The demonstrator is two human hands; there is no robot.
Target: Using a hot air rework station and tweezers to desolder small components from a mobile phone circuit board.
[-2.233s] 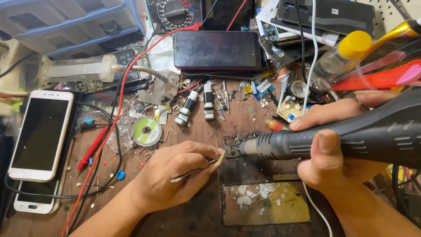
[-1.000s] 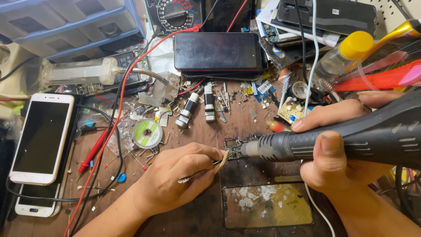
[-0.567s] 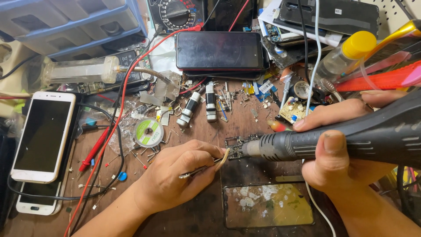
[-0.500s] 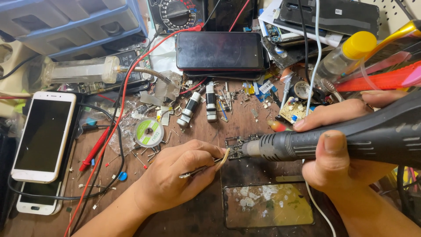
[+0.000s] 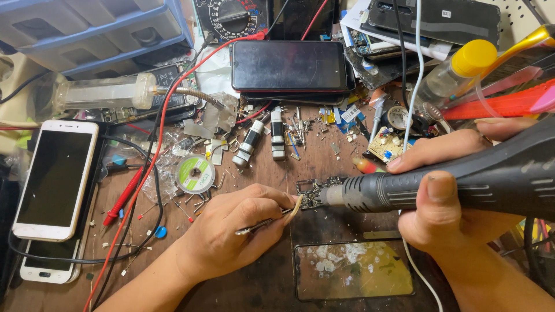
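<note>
My left hand (image 5: 231, 234) pinches metal tweezers (image 5: 267, 222), their tips reaching a small dark circuit board (image 5: 311, 191) on the wooden bench. My right hand (image 5: 448, 190) grips a thick black hot-air handpiece (image 5: 462, 182); its grey nozzle points left and sits right at the board's right edge. The tweezer tips and the nozzle nearly meet over the board.
A black phone (image 5: 288, 65) lies face up at the back, a white phone (image 5: 56, 178) at the left over another one. Red probe leads (image 5: 144, 173), a solder-wick spool (image 5: 195, 173), a yellow-capped bottle (image 5: 457, 72), a glass plate (image 5: 352, 270) and loose parts crowd the bench.
Almost nothing differs: both hands hold the same pose at the board, with only a slight shift of the view.
</note>
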